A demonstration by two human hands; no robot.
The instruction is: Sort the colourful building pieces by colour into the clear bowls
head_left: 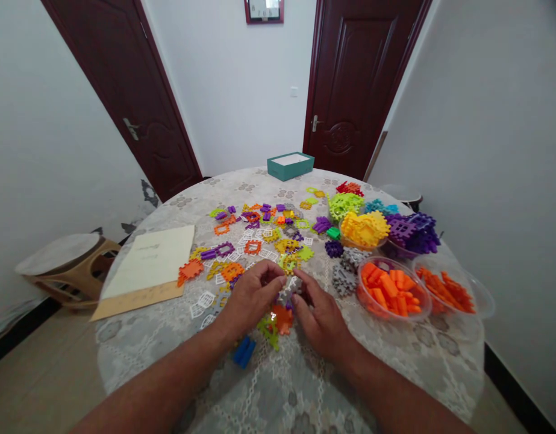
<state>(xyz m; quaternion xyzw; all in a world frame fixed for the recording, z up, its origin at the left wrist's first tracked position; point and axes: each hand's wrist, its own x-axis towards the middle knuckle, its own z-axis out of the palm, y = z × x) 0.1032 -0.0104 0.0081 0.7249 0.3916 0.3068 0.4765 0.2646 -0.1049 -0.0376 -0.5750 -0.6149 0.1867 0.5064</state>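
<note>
My left hand [250, 295] and my right hand [320, 316] meet near the front of a round table [282, 386], fingers curled around a small grey plastic building piece [290, 292] held between them. Just below the hands lie an orange piece [283, 319] and a green piece [267, 330] that seem joined to it. A blue piece [244, 351] lies by my left wrist. Many loose purple, orange, yellow and white pieces [255, 241] are scattered beyond the hands.
Clear tubs hold orange pieces [390, 289], more orange pieces [449, 290], yellow pieces [364, 229] and purple pieces [413, 232] at the right. A paper booklet [151, 259] lies left, a teal box [290, 165] at the far edge. A stool [67, 265] stands left of the table.
</note>
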